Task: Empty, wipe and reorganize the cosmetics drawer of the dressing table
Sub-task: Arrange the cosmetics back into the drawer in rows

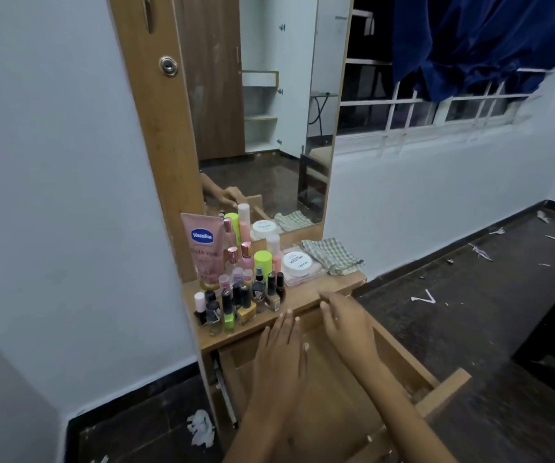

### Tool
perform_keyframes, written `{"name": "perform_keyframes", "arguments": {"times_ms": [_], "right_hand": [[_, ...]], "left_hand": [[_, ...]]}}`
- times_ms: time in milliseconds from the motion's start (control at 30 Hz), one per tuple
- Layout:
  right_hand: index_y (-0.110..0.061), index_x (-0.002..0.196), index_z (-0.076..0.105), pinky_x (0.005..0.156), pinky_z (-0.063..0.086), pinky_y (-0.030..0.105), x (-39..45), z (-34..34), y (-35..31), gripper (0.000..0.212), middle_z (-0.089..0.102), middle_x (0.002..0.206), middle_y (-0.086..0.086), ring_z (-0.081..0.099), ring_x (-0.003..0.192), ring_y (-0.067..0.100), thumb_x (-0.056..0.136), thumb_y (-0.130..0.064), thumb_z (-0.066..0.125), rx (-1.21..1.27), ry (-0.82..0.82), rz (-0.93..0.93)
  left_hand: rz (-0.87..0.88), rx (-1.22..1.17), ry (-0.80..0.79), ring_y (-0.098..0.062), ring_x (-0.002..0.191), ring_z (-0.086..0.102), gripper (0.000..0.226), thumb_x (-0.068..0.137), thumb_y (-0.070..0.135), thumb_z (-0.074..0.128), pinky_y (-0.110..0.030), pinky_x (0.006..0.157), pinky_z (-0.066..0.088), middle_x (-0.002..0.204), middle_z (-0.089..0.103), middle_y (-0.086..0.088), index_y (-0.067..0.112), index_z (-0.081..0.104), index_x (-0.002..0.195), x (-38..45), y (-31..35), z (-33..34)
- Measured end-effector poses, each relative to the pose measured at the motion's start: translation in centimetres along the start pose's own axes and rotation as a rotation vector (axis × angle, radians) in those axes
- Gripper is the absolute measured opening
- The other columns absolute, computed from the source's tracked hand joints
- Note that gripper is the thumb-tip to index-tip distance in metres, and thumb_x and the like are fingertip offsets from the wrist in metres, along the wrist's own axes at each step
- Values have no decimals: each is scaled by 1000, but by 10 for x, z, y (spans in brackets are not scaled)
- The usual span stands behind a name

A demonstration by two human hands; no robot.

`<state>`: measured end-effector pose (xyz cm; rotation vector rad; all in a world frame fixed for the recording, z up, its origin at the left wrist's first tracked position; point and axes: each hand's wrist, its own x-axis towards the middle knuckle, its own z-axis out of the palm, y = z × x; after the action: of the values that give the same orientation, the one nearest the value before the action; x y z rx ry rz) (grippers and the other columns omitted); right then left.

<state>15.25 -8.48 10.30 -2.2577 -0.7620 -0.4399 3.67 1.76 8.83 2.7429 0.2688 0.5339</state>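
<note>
Head view looks down on the drawer (399, 359), pulled out from under the counter (302, 297). Both hands reach over it: left hand (281, 359) flat with straight fingers, its grip holding nothing; right hand (347, 324) with relaxed fingers spread near the counter edge, also holding nothing. Cosmetics bottles (239, 295), a Vaseline tube (202, 245), a round tub (297, 262) and a checked cloth (332, 255) sit on the counter

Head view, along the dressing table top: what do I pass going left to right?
Vaseline tube → nail polish bottles → green-capped bottle → white round jar → checked cloth.
</note>
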Motion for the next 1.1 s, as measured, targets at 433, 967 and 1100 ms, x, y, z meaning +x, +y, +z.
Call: {"name": "perform_keyframes", "arguments": {"times_ms": [433, 967, 1100], "right_hand": [[-15, 113, 68, 70, 56, 28, -69, 52, -98, 23, 74, 95, -5, 69, 83, 10, 93, -12, 58, 332, 23, -52], [-10, 110, 67, 57, 51, 17, -71, 68, -91, 22, 69, 85, -3, 63, 70, 4, 89, -7, 64, 357, 130, -117], [-9, 110, 66, 55, 50, 18, -72, 70, -91, 22, 69, 87, -4, 62, 67, 4, 89, -8, 65, 346, 126, -128]], "left_hand": [[-242, -78, 434, -22, 99, 63, 20, 90, 7, 62, -37, 86, 51, 105, 69, -6, 6, 70, 108, -76, -50, -57], [-279, 251, 412, -33, 110, 57, 57, 78, 17, 78, -41, 86, 50, 120, 59, -18, 21, 58, 132, -16, -78, -73], [-296, 279, 453, -32, 105, 58, 45, 72, 20, 83, -40, 80, 50, 116, 61, -15, 22, 70, 115, -10, -80, -70]]}}
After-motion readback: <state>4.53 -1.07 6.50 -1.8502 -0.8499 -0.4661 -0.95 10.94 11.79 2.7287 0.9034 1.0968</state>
